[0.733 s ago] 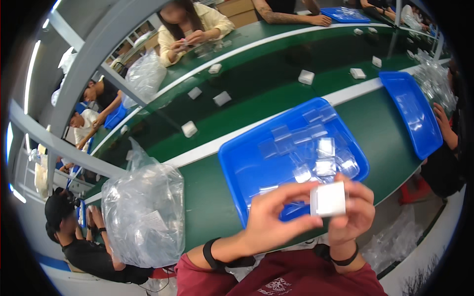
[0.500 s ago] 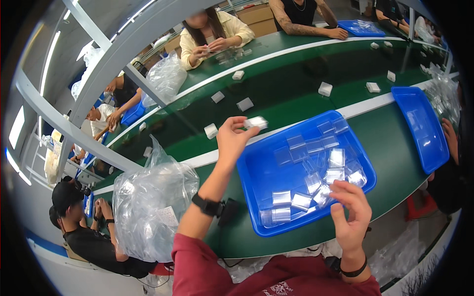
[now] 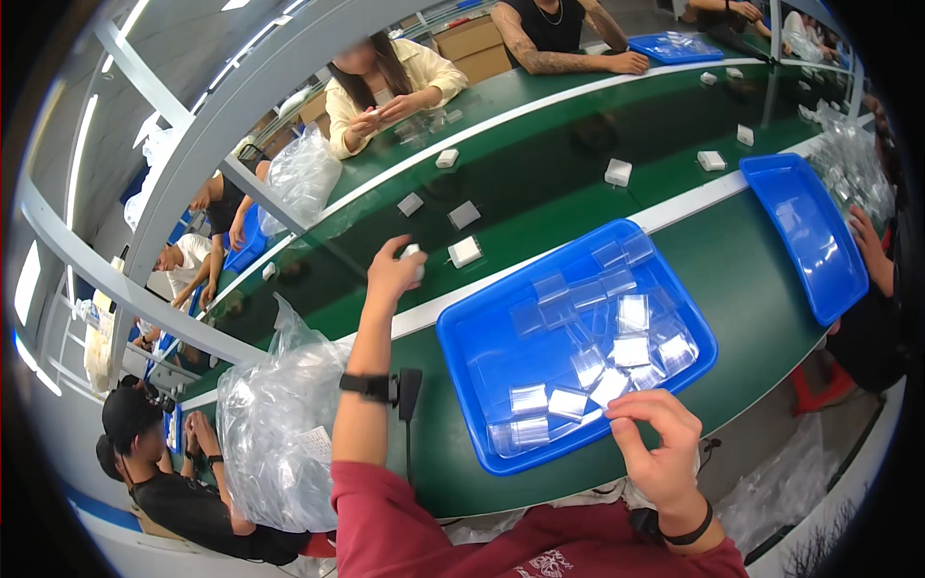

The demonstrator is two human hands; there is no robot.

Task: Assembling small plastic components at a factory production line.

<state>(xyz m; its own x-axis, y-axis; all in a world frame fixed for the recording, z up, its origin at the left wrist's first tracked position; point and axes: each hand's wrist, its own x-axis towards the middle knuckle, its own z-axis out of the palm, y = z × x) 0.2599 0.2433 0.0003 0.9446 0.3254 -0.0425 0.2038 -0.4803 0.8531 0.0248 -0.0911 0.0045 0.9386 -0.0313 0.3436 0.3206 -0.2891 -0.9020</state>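
Over the green conveyor belt, my left hand has its fingers closed round a small white box. Just right of it, another white box in a clear sleeve lies on the belt. My right hand is at the near rim of a blue tray, thumb and forefinger slightly apart, and I see nothing between them. Its fingertips are close to a shiny clear plastic sleeve. Several more clear sleeves lie flat and overlapping inside the tray.
A large clear plastic bag stands left of my left arm. Several white boxes rest along the belt. Another blue tray is on the right, beside a co-worker's hand. Other people sit across the belt and to the left.
My left hand has let go of the sleeved box on the belt, moved left and gripped another white box. My right hand has moved slightly toward me and left, its fingers closer together.
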